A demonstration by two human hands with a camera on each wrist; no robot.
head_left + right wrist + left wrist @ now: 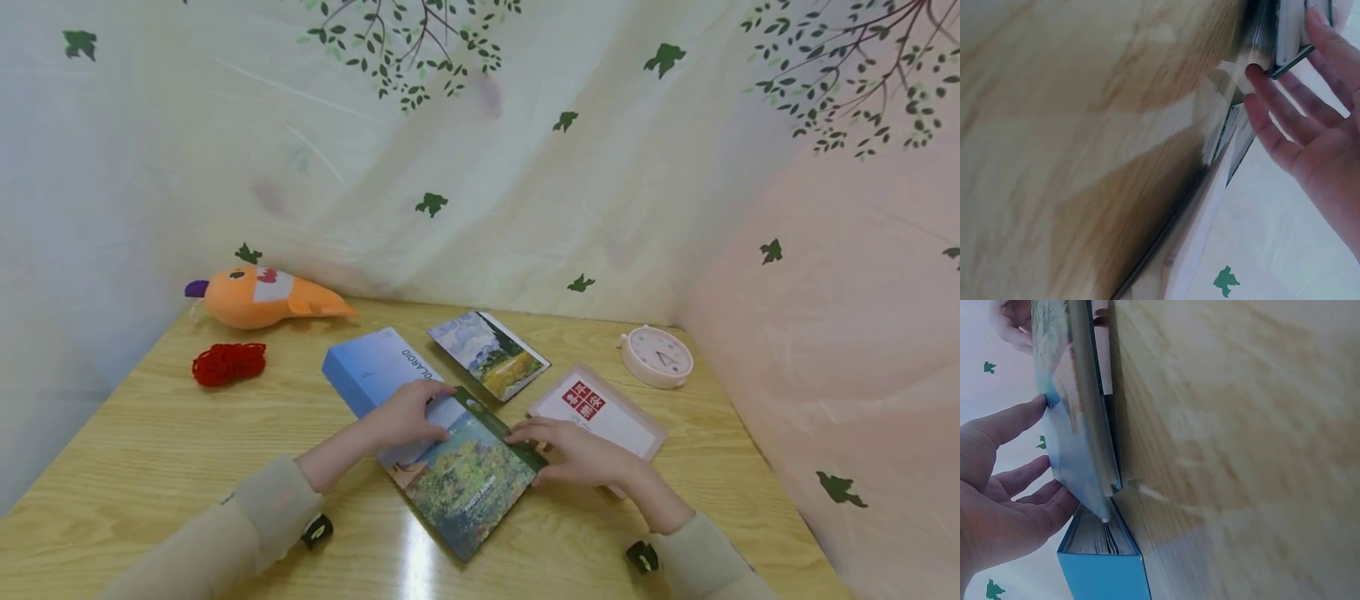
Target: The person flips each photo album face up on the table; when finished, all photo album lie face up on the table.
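Note:
A photo album [476, 475] with a painted garden cover and a dark green spine lies at a slant in the middle of the table. Its upper left end overlaps a thick blue Polaroid album [367, 362]. My left hand [408, 415] holds that end, thumb on the cover and fingers at the far edge. At the spine, my right hand [581, 454] grips the right corner. The right wrist view shows the right thumb [1329, 34] on the upper side and fingertips under the lower cover. Whether the album's underside fully touches the table cannot be told.
Behind lies a smaller landscape-painting album [491, 354]. A pink-edged white album [626, 427] with red characters is beside my right hand. A pink alarm clock [658, 356] stands back right; an orange plush toy [255, 300] and red yarn [228, 364] lie left.

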